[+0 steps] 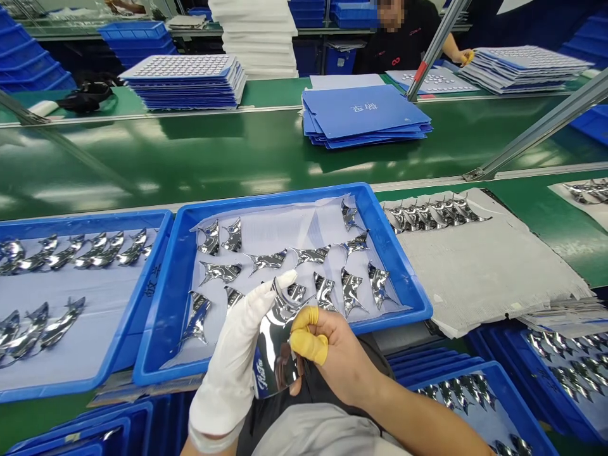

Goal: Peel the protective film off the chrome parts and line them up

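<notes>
My left hand [232, 348], in a white glove, grips a shiny chrome trim piece [275, 345] along its left side. Pale script lettering shows near the lower end of that piece, and its top curves into a thin point. On its right edge my right hand [332, 348] pinches the same part, with yellow finger cots on two fingers. Both hands are above the near edge of a blue tray [190, 218] lined with white sheeting. Several similar chrome pieces [351, 291] lie spaced apart in this tray, some partly hidden by my left hand.
To the left, another blue tray [114, 361] holds curved chrome parts. A grey padded sheet [484, 266] with a row of chrome parts lies right. Blue sheets [365, 111] are stacked on the green belt [213, 149]. Across it, a person [403, 41] works beside stacked sheets.
</notes>
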The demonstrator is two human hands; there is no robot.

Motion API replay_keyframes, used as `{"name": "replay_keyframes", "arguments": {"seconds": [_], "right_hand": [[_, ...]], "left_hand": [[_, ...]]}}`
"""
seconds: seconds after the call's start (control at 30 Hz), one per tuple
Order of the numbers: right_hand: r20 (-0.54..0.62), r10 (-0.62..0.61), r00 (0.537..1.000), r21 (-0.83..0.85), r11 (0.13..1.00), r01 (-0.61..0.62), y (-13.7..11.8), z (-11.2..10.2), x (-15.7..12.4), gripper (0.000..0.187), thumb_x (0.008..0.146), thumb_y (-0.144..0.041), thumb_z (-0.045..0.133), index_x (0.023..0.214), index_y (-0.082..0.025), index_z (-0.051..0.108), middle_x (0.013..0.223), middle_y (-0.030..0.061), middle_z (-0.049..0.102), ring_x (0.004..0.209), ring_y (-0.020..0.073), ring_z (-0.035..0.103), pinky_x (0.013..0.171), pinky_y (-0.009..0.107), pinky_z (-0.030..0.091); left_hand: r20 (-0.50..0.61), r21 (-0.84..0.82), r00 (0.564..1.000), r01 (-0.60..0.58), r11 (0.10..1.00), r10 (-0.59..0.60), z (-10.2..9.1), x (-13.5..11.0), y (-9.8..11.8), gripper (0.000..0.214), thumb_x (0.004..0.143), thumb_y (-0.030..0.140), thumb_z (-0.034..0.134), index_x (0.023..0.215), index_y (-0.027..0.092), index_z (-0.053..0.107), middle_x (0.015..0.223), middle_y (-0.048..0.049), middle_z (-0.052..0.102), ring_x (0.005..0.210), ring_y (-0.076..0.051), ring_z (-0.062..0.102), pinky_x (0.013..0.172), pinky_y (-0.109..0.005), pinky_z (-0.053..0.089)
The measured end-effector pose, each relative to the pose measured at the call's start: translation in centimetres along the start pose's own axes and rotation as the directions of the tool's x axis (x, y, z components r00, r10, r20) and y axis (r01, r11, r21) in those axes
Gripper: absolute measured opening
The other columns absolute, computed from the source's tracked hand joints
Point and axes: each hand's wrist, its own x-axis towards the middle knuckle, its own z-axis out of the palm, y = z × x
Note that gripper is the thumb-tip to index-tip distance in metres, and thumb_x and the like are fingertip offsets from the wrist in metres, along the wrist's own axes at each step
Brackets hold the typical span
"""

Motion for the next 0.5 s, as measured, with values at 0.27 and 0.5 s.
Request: {"name": "replay_keyframes", "arguments": {"seconds": [0.27,0.5], "right_hand": [[-0.06,-0.015,0.998,-0.014,1.0,0.014,0.0,1.3,-0.1,0.026,0.075,-0.027,0.08,0.072,-0.015,0.058,0.06,-0.0015,0.063,0.053,0.0086,0.059,0.055,0.019,0.051],[-0.059,0.022,0.998,-0.057,0.998,-0.026,0.0,0.2,-0.3,0.03,0.076,-0.037,0.078,0.073,-0.016,0.057,0.061,-0.0027,0.058,0.049,0.0109,0.059,0.047,0.02,0.046]], "left_hand": [[0.277,-0.05,0.955,-0.091,0.995,0.101,-0.8,0.6,-1.9,0.04,0.08,0.035,0.071,0.119,0.028,0.071,0.129,-0.0056,0.065,0.121,-0.034,0.058,0.102,-0.042,0.049],[0.078,-0.004,0.995,-0.057,0.998,0.057,-0.1,0.4,-1.0,0.037,0.08,0.035,0.073,0.116,0.028,0.072,0.126,-0.0056,0.066,0.117,-0.032,0.06,0.095,-0.041,0.054]]}}
